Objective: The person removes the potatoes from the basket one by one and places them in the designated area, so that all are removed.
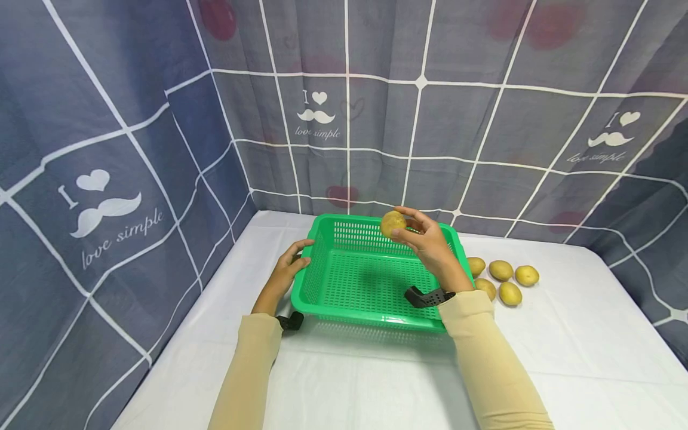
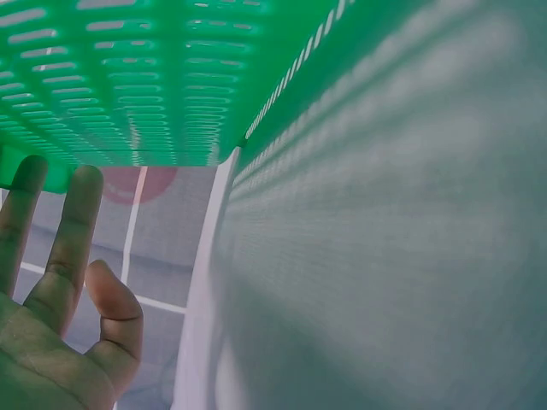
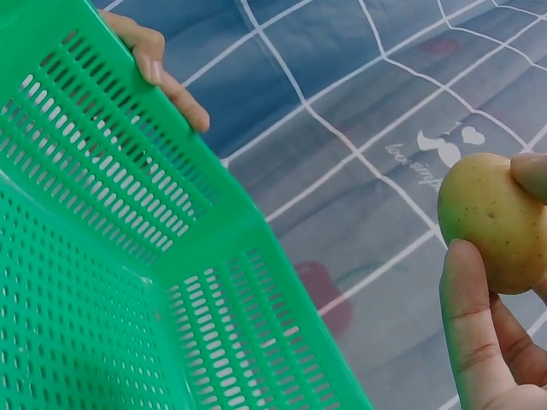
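A green plastic basket [image 1: 371, 272] with slotted walls stands on the white table. My left hand [image 1: 285, 272] holds its left rim, with fingers [image 3: 184, 101] hooked over the edge in the right wrist view. From below, the left wrist view has the palm and other fingers of the left hand [image 2: 60, 316] by the outer wall of the basket [image 2: 128, 94]. Above the basket's far side, my right hand [image 1: 427, 242] pinches a yellow potato [image 1: 393, 224] between thumb and fingertips. Close up in the right wrist view, the potato [image 3: 491, 222] has small dark specks.
Several potatoes [image 1: 501, 270] lie on the table to the right of the basket, the nearest partly hidden by its rim. White cloth covers the table [image 1: 344, 382]. A grey checked curtain [image 1: 376, 119] hangs behind and at both sides.
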Action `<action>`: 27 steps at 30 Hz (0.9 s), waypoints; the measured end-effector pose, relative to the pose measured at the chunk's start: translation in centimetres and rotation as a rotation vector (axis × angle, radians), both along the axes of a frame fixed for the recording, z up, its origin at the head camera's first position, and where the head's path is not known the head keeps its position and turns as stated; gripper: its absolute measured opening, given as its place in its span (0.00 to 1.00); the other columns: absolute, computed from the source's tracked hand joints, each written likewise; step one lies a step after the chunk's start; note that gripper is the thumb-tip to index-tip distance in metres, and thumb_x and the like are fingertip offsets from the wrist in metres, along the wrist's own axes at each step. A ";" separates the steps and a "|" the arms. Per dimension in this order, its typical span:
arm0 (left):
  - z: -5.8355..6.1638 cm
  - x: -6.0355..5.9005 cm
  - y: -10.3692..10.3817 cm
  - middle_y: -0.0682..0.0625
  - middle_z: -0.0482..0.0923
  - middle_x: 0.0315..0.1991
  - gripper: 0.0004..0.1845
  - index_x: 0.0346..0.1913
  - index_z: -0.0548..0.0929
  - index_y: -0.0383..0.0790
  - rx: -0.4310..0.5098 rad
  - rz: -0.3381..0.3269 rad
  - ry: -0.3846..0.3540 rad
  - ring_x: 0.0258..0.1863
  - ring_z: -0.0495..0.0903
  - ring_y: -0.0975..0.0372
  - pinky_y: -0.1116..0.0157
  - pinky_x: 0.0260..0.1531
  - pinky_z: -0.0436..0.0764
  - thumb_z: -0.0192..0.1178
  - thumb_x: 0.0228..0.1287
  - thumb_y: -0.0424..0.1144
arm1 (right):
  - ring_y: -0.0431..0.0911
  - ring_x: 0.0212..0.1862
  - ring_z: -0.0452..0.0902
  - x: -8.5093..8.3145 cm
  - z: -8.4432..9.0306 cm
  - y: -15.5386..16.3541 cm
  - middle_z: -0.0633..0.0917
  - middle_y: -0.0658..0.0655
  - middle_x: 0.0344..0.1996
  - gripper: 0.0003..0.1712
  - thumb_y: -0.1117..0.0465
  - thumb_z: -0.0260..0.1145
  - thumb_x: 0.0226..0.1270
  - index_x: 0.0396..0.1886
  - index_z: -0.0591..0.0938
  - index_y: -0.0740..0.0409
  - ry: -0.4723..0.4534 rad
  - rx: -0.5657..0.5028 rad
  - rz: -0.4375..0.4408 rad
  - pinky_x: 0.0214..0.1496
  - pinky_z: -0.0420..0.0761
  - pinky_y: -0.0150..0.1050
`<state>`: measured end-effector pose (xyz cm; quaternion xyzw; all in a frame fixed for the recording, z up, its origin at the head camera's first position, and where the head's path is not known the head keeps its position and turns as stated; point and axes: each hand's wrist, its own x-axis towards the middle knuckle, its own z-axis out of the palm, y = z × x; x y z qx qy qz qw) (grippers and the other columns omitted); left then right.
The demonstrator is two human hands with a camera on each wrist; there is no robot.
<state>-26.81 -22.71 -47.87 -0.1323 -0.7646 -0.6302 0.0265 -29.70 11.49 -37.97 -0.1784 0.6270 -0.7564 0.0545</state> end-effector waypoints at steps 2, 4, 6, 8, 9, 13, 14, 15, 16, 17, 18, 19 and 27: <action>0.0 0.0 0.1 0.35 0.55 0.85 0.28 0.80 0.67 0.33 -0.004 -0.007 0.000 0.81 0.58 0.35 0.35 0.76 0.62 0.50 0.83 0.37 | 0.43 0.51 0.83 0.0 -0.1 0.4 0.81 0.55 0.52 0.35 0.79 0.62 0.74 0.79 0.67 0.74 0.006 -0.005 -0.006 0.56 0.86 0.36; 0.0 0.0 0.1 0.35 0.55 0.85 0.28 0.80 0.67 0.33 -0.005 -0.006 0.000 0.81 0.58 0.35 0.35 0.76 0.62 0.50 0.83 0.37 | 0.43 0.51 0.83 0.0 -0.2 0.8 0.81 0.55 0.52 0.35 0.79 0.62 0.74 0.79 0.67 0.74 0.011 -0.015 -0.008 0.56 0.86 0.36; -0.1 -0.1 0.0 0.36 0.55 0.85 0.28 0.80 0.67 0.34 -0.002 -0.002 -0.001 0.81 0.58 0.36 0.34 0.76 0.62 0.51 0.83 0.37 | 0.43 0.51 0.83 0.0 -0.2 1.2 0.81 0.55 0.52 0.35 0.79 0.62 0.74 0.79 0.67 0.74 0.011 -0.020 -0.014 0.56 0.86 0.36; -0.2 -0.1 -0.1 0.36 0.56 0.85 0.28 0.80 0.67 0.35 0.002 0.006 -0.005 0.81 0.58 0.36 0.34 0.75 0.61 0.51 0.82 0.37 | 0.43 0.51 0.84 0.0 -0.3 1.4 0.81 0.55 0.53 0.35 0.79 0.62 0.74 0.78 0.67 0.74 0.007 -0.027 -0.019 0.56 0.86 0.36; -0.2 -0.1 -0.1 0.36 0.56 0.85 0.28 0.80 0.68 0.35 0.002 0.009 -0.006 0.81 0.58 0.37 0.35 0.75 0.62 0.51 0.82 0.37 | 0.44 0.52 0.84 0.0 -0.4 1.6 0.81 0.55 0.53 0.34 0.79 0.62 0.74 0.78 0.67 0.73 0.005 -0.029 -0.023 0.57 0.86 0.36; -0.2 -0.2 0.0 0.36 0.56 0.84 0.28 0.79 0.68 0.33 0.007 0.004 0.002 0.80 0.58 0.37 0.36 0.75 0.62 0.51 0.81 0.37 | 0.43 0.52 0.84 0.1 -0.5 2.3 0.81 0.55 0.54 0.35 0.79 0.61 0.75 0.79 0.65 0.75 0.013 -0.025 -0.042 0.56 0.86 0.36; -0.2 -0.1 0.1 0.36 0.56 0.85 0.29 0.79 0.67 0.33 0.007 0.002 0.003 0.81 0.58 0.37 0.36 0.75 0.62 0.51 0.81 0.36 | 0.43 0.52 0.84 0.2 -0.6 2.4 0.82 0.55 0.53 0.34 0.79 0.61 0.75 0.79 0.66 0.74 0.016 -0.025 -0.047 0.56 0.86 0.36; -0.2 -0.1 0.1 0.36 0.55 0.85 0.29 0.79 0.67 0.33 0.007 0.000 0.004 0.81 0.57 0.37 0.36 0.75 0.62 0.51 0.81 0.36 | 0.43 0.52 0.84 0.2 -0.5 2.6 0.81 0.55 0.53 0.33 0.78 0.61 0.76 0.78 0.67 0.74 0.020 -0.021 -0.051 0.56 0.86 0.35; -0.2 -0.1 0.1 0.36 0.55 0.85 0.29 0.80 0.67 0.33 0.008 0.001 0.001 0.81 0.57 0.37 0.36 0.75 0.62 0.51 0.81 0.36 | 0.42 0.52 0.84 0.4 -0.5 2.7 0.81 0.54 0.53 0.33 0.78 0.61 0.76 0.79 0.66 0.74 0.022 -0.017 -0.054 0.56 0.86 0.35; -0.2 -0.1 0.1 0.36 0.55 0.85 0.29 0.80 0.67 0.33 0.009 0.003 -0.002 0.81 0.57 0.37 0.36 0.75 0.62 0.51 0.81 0.36 | 0.42 0.52 0.84 0.5 -0.4 2.9 0.81 0.54 0.53 0.33 0.78 0.61 0.76 0.79 0.66 0.74 0.024 -0.013 -0.057 0.56 0.86 0.35; -0.2 -0.1 0.1 0.36 0.55 0.85 0.29 0.80 0.67 0.33 0.009 0.002 -0.004 0.81 0.57 0.37 0.36 0.75 0.62 0.51 0.81 0.36 | 0.42 0.52 0.84 0.5 -0.3 3.0 0.81 0.54 0.53 0.33 0.78 0.61 0.76 0.79 0.67 0.73 0.023 -0.014 -0.063 0.56 0.86 0.35; -0.2 -0.1 0.2 0.36 0.55 0.85 0.29 0.80 0.67 0.33 0.010 0.001 -0.006 0.81 0.57 0.37 0.36 0.75 0.62 0.51 0.81 0.36 | 0.42 0.52 0.83 0.6 -0.3 3.2 0.81 0.54 0.52 0.34 0.78 0.61 0.76 0.79 0.66 0.74 0.023 -0.017 -0.066 0.55 0.86 0.35; 0.0 0.0 0.2 0.37 0.54 0.85 0.28 0.80 0.67 0.35 -0.001 0.011 -0.022 0.80 0.58 0.37 0.35 0.74 0.61 0.50 0.82 0.37 | 0.42 0.52 0.83 0.8 -0.1 4.4 0.84 0.53 0.51 0.34 0.77 0.63 0.76 0.78 0.67 0.74 0.036 -0.043 -0.082 0.54 0.86 0.34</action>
